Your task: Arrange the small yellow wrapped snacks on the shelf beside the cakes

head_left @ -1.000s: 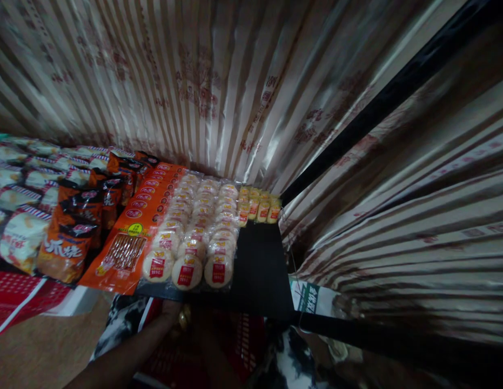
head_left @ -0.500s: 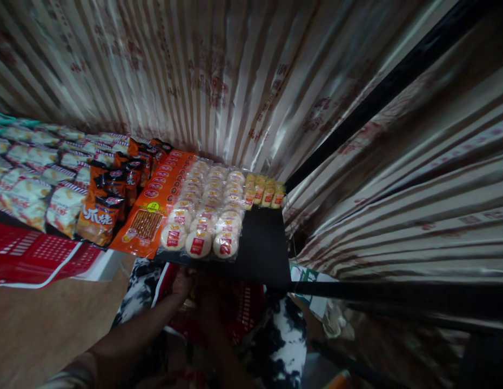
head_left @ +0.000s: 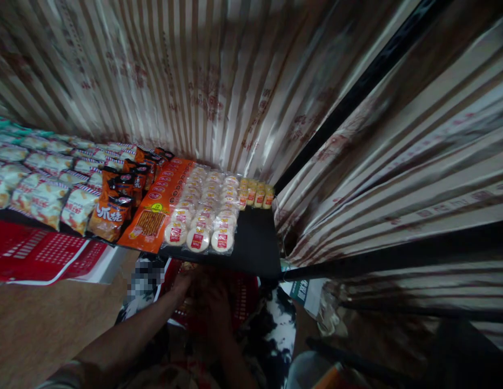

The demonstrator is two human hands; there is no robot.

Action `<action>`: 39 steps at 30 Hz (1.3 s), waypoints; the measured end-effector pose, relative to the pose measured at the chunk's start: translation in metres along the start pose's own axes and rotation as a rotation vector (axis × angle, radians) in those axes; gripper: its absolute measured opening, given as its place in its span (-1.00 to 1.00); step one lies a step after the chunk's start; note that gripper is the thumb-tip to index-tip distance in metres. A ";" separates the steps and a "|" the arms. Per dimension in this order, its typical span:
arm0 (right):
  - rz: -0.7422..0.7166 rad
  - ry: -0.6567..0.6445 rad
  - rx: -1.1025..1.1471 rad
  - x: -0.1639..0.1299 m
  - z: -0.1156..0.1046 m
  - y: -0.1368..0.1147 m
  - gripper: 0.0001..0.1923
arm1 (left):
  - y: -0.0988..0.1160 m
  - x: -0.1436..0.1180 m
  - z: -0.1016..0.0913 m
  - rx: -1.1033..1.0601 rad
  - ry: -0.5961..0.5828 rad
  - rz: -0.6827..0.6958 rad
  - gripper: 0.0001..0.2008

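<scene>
Low at centre frame, the left hand [head_left: 182, 282] and right hand [head_left: 216, 302] reach into a red basket [head_left: 245, 294] under the black shelf [head_left: 255, 248]; shadow hides their finger spread. Just above lie round cake packs [head_left: 202, 216], with orange snack packets [head_left: 154, 210] to their left.

White characters "爪烧" on the orange-brown snack bag [head_left: 110, 216] (other labels too blurred)
</scene>
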State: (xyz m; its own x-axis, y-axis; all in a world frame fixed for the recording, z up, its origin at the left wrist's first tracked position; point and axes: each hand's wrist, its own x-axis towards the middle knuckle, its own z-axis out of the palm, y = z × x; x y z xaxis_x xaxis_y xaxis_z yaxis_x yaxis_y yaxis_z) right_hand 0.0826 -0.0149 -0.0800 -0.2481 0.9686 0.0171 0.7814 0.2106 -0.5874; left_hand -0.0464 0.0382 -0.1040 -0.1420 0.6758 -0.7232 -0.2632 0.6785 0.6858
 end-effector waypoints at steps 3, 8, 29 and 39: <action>-0.001 0.083 0.019 -0.010 -0.012 0.004 -0.58 | 0.003 -0.018 0.004 -0.082 -0.147 -0.059 -0.81; 0.135 0.241 0.054 -0.026 -0.021 0.014 -0.60 | 0.007 -0.037 0.010 -0.180 -0.337 -0.066 -0.68; 0.145 0.545 0.206 -0.036 -0.066 0.013 -0.71 | 0.012 -0.081 0.027 -0.310 -0.527 -0.010 -0.69; 0.162 0.593 0.251 -0.033 -0.078 0.012 -0.81 | 0.015 -0.090 0.029 -0.256 -0.505 0.031 -0.60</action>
State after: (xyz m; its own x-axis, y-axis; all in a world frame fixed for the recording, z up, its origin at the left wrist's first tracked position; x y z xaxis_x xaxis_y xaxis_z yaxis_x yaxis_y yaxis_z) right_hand 0.1447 -0.0342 -0.0239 0.2741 0.9094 0.3129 0.6072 0.0886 -0.7896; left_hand -0.0101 -0.0045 -0.0263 0.3041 0.7911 -0.5307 -0.4986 0.6068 0.6190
